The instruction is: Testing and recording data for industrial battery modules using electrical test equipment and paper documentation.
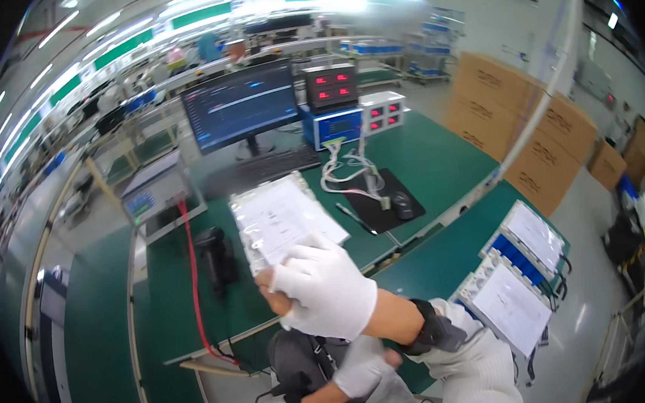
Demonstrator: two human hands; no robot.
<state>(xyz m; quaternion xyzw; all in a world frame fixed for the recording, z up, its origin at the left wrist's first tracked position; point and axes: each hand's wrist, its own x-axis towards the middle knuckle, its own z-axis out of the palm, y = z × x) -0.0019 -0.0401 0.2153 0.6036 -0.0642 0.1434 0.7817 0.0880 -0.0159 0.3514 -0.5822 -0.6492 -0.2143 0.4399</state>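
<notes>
Flat clear plastic pouch with a white printed sheet inside (279, 221), held up over the near edge of the green workbench mat (425, 155), tilted toward the head. Pinched at its lower corner by the right hand in a white glove (325, 288), fingers curled shut over that corner, thumb hidden behind. Probably light and fairly stiff, given how it stays flat while held by one corner alone; film likely slick against a glove, so a firm pinch on the edge or a hand spread under the flat side seems the safest hold. Contents unclear, possibly fragile.

Left hand, also white-gloved (360, 375), low near the lap, loosely closed against a dark grey pouch with a strap (301, 362); whether gripping it or merely resting there cannot be told.

Just left of the clear pouch, a black handheld scanner on its stand (217, 254), a red cable (192, 272) running down past it. Beyond, a black keyboard (259, 170), a dark monitor with lines of readout (241, 105), a blue instrument box (333, 125). To the right, a black mouse on its pad (402, 205), white cables (350, 173), brown cardboard cartons (513, 118).
</notes>
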